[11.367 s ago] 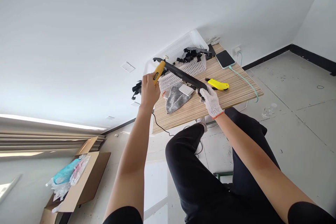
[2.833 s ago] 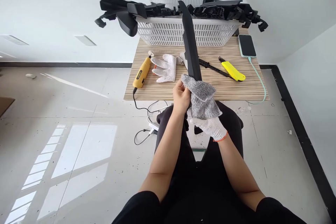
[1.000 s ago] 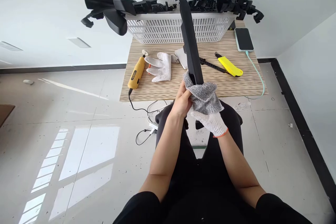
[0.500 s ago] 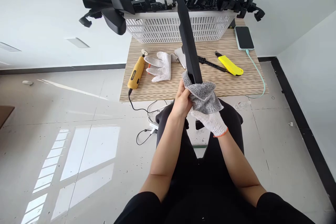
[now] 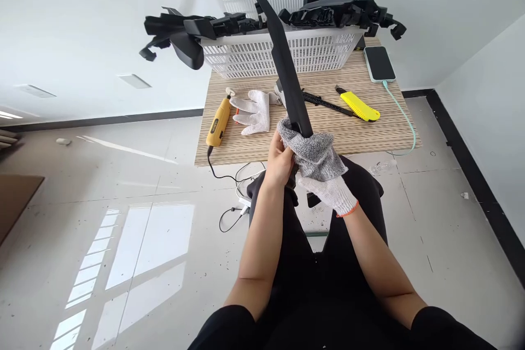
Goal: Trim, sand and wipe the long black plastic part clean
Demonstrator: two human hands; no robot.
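Observation:
A long black plastic trim strip (image 5: 285, 71) stands tilted away from me over the table edge. Its lower end is wrapped in a grey cloth (image 5: 312, 150). My bare left hand (image 5: 278, 159) is closed on the left side of that cloth and the strip's end. My right hand (image 5: 330, 192), in a white knitted glove with an orange cuff, grips the strip's lower end under the cloth; its fingers are mostly hidden.
On the wooden table (image 5: 369, 134) lie a yellow corded rotary tool (image 5: 219, 121), a white glove (image 5: 253, 111), a thin black strip (image 5: 326, 103), a yellow utility knife (image 5: 360, 106) and a charging phone (image 5: 379, 63). A white basket (image 5: 315, 52) holds more black trim parts (image 5: 188, 30).
The strip's top has leaned slightly leftward and both hands with the cloth shifted a little; the view has panned. The rotary tool held earlier lies on the table.

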